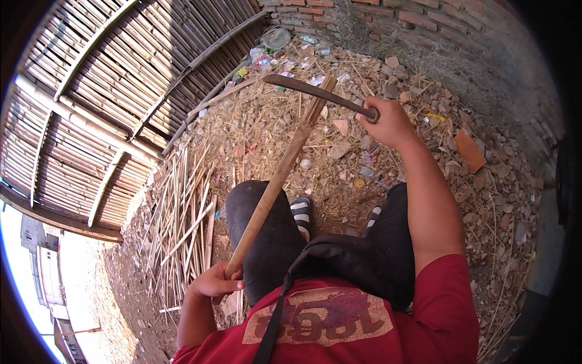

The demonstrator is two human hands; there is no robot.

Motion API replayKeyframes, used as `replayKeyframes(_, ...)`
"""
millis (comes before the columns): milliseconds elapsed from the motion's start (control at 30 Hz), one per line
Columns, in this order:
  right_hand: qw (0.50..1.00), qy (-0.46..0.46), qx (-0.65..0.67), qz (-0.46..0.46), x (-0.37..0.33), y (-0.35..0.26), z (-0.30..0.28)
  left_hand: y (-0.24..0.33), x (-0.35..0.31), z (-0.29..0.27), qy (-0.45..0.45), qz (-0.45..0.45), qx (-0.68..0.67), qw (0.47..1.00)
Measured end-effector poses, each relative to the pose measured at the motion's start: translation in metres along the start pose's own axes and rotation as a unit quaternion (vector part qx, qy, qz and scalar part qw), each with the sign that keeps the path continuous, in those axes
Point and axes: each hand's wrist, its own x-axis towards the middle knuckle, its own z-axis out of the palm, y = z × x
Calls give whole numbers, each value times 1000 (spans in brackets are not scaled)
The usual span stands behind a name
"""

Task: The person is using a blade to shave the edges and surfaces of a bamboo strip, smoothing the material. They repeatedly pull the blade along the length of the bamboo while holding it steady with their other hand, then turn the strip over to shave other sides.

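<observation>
My left hand grips the lower end of a long bamboo strip, which slants up and away past my left knee. Its far end looks split and ragged. In my right hand is the handle of a machete with a dark, slightly curved blade pointing left. The blade lies across the strip near its far end; whether it touches or cuts into it, I cannot tell. Both hands are closed. Beside my left leg lies a loose heap of thin bamboo slats on the ground.
A bamboo slat wall rises on the left, a brick wall at the back and right. Rubble and straw cover the ground, with plastic litter in the far corner. An orange tile piece lies right.
</observation>
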Motion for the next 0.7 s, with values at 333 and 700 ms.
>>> replayKeyframes(333, 983, 5, -81, -166, -11, -31, 13, 15, 0, 15, 34, 9, -28, 999)
replayKeyframes(700, 989, -23, -104, -102, -7, -24, 18, 3, 14, 15, 66, 12, 31, 997)
